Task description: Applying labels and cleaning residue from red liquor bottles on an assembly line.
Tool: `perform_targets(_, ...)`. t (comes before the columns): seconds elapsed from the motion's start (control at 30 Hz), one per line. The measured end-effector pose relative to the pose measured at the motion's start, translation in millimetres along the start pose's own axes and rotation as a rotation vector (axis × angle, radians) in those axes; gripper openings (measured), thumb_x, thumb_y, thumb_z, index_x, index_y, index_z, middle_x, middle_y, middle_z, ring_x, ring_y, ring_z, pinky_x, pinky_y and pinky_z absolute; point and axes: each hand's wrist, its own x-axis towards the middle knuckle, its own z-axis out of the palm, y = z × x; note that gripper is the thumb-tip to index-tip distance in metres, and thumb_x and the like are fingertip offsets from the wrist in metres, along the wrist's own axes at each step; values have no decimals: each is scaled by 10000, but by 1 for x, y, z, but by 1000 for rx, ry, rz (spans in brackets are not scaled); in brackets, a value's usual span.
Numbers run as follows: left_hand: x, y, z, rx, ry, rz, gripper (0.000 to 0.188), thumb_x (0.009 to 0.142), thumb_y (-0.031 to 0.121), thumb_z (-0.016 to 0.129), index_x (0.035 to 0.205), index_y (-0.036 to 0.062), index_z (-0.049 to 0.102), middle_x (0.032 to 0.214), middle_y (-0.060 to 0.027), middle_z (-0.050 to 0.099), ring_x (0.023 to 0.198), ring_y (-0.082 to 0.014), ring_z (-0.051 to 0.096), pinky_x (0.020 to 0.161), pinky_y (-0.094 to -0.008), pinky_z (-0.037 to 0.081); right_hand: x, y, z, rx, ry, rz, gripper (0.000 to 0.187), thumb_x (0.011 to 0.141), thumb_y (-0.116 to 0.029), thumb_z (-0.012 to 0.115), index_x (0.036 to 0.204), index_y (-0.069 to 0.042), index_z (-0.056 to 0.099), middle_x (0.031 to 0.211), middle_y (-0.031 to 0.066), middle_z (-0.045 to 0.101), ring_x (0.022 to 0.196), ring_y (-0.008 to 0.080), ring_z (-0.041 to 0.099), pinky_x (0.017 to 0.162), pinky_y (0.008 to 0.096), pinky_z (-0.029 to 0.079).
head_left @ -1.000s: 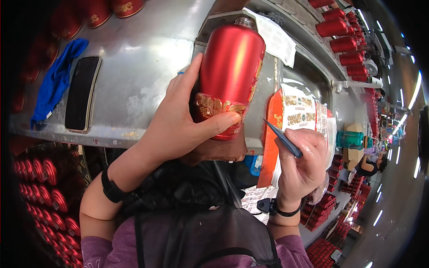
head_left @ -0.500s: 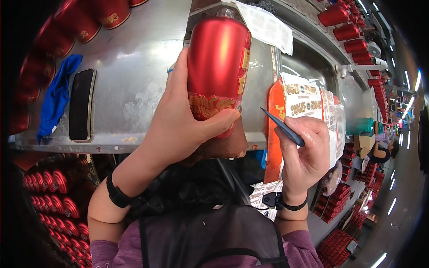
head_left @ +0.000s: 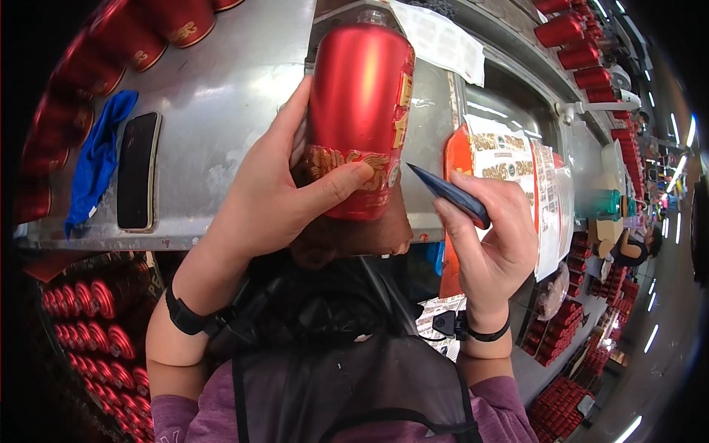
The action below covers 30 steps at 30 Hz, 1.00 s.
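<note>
My left hand (head_left: 277,196) is closed round a shiny red bottle (head_left: 360,92) with a clear neck pointing away from me. Its thumb presses on the gold-patterned band near the bottle's base. Raised gold decoration also runs up the bottle's right side. Beneath the base is a brown pad or cloth (head_left: 354,244), partly hidden. My right hand (head_left: 502,244) pinches a dark blue tapered tool (head_left: 447,193); its point faces the bottle's lower right side, a short gap away. The tool's exact kind cannot be made out.
White sheets with gold prints (head_left: 506,159) lie on an orange sheet (head_left: 458,159) at right, near a sink. A phone (head_left: 138,171) and blue cloth (head_left: 96,166) lie left on the metal bench (head_left: 214,125). Red bottles (head_left: 103,295) fill racks below left; a co-worker (head_left: 635,249) is far right.
My right hand has brought the tool left and closer to the bottle. The left thumb has shifted left onto the gold band, and the bottle has turned slightly, showing more of its decorated right side.
</note>
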Motion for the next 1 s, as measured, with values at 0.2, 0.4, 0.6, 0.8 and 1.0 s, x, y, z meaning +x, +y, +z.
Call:
perform_targets(0.2,-11,-2,-10,154,-35,72,1063,803,165,836,1561,-52,123,1417,-190,493,1284,-243,524,1060,-362,453,13,-7,10,-71,-84,-159,369,687,37,774,1048,-34,742,920,87,685,812,244,632,724,334,506)
perform_targets(0.4,-20,-4,-2,700,34,164,1285,603,253,920,1569,-20,118,1244,-233,544,1112,-389,581,939,-424,492,13,-21,22,-166,-223,-409,323,642,-54,728,964,-34,740,917,45,661,843,240,589,723,339,493)
perform_targets(0.6,-21,-3,1,645,88,72,1213,621,194,903,1588,37,188,1341,-190,527,1228,-328,541,1043,-399,423,12,-25,15,-171,-301,-417,330,639,-45,739,969,-35,742,897,58,674,832,245,599,721,344,494)
perform_targets(0.8,-23,-5,4,744,147,176,1181,612,256,890,1560,9,230,1198,-205,559,1075,-368,594,899,-414,492,19,-28,13,-203,-225,-416,400,629,48,716,1019,-35,745,912,85,690,808,259,622,719,348,490)
perform_targets(1.0,-27,-3,4,835,131,167,1176,627,337,887,1547,-6,240,1057,-186,558,931,-365,602,793,-422,517,6,-25,4,-84,-346,-241,320,697,47,756,1005,-35,728,917,92,692,817,260,625,721,344,487)
